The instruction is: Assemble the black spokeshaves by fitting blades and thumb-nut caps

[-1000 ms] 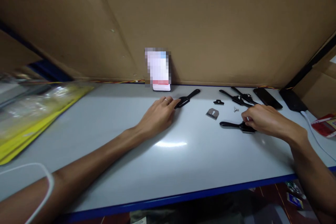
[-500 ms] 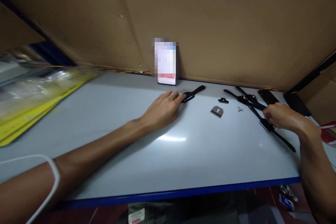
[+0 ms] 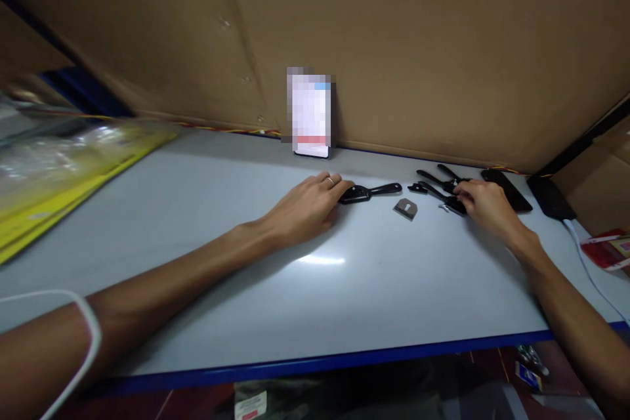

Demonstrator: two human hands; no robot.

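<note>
My left hand (image 3: 308,205) lies flat on the white table (image 3: 207,262), fingers stretched out, its tips touching the end of a black handled tool (image 3: 369,192). My right hand (image 3: 485,203) is further right, fingers curled over a cluster of black handled tools (image 3: 438,187) near the back of the table. A small grey metal plate (image 3: 406,209) lies between the two hands. A small black piece (image 3: 416,188) sits just behind the plate.
A phone (image 3: 311,111) stands against the cardboard back wall. A dark phone (image 3: 506,189) and a black device (image 3: 551,198) with a white cable (image 3: 588,262) lie at the right. Yellow packaging (image 3: 59,190) sits at the left. The table's blue front edge (image 3: 315,362) runs below.
My right hand carried a black tool from the near right back to the cluster at the rear. The black tool by my left hand has turned to lie more level.
</note>
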